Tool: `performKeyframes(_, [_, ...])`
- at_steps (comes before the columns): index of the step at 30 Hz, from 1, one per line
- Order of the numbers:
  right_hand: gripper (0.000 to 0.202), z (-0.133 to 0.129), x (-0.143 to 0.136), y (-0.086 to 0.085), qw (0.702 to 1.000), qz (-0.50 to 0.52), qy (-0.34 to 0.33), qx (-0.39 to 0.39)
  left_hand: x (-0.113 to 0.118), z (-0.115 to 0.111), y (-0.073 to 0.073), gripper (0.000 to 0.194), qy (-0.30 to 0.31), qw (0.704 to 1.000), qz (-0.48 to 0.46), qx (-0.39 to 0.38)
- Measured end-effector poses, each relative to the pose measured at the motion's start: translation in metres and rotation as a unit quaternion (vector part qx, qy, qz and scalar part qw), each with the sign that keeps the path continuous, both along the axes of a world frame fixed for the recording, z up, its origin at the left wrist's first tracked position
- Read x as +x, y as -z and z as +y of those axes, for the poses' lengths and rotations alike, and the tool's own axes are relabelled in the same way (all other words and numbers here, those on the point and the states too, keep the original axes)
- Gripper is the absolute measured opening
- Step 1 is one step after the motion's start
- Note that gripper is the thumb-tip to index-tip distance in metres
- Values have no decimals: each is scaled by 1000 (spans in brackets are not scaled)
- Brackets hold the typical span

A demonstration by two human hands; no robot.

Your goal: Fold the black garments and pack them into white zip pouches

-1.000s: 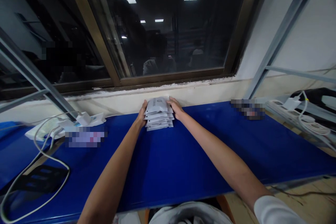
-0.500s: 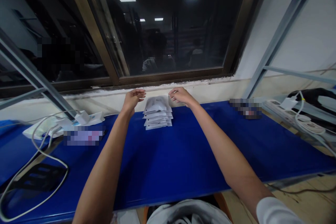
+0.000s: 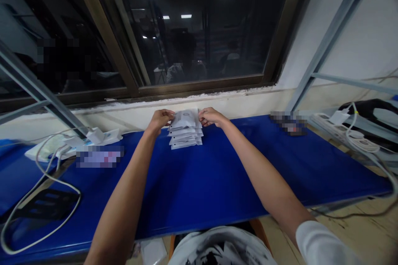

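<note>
A stack of several flat white packets (image 3: 185,131) lies on the blue table (image 3: 199,190), close to the wall under the window. At the upper left edge of the stack is my left hand (image 3: 161,119), its fingers bent and pressed on the top packet's side. Opposite it, my right hand (image 3: 211,117) has its fingertips on the upper right edge of the same packet. Both hands are closed around the sides of the top packet. The packet still rests on the pile.
White power strips with plugs (image 3: 105,136) and looped cables lie at the left, near a blurred flat item (image 3: 99,157) and a black plate (image 3: 48,204). At the right are a blurred dark item (image 3: 289,123) and another power strip (image 3: 345,132). Metal posts stand at both sides.
Both hands have come down and inward from beside the stack and now touch the top packet's sides. The view has shifted slightly.
</note>
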State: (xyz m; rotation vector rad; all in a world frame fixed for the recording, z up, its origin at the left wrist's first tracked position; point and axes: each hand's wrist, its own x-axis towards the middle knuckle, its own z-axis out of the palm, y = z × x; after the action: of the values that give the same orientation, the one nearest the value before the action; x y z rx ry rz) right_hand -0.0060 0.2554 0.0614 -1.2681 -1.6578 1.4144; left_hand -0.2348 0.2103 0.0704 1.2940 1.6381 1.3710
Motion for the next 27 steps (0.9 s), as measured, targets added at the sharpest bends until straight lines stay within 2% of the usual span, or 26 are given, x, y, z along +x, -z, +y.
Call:
performKeyframes(10, [8,5,-9,13,999,43,11,-27,6,-4,-3,14,8,999,9,-43])
performKeyframes(15, [17,10,-13,20,998,42,37,-20,6,-4,-4,18,6,999,14,-47])
performKeyframes(22, [18,12,-17,21,995,64,80,7,5,-2,-2,38,15,999,3,-43])
performKeyframes(25, [24,9,-17,13,992,94,79,6,9,-6,-10,53,22,999,-10,-39])
performKeyframes(27, [24,6,-15,5,991,117,66,5,13,-13,-21,69,37,999,-20,-30])
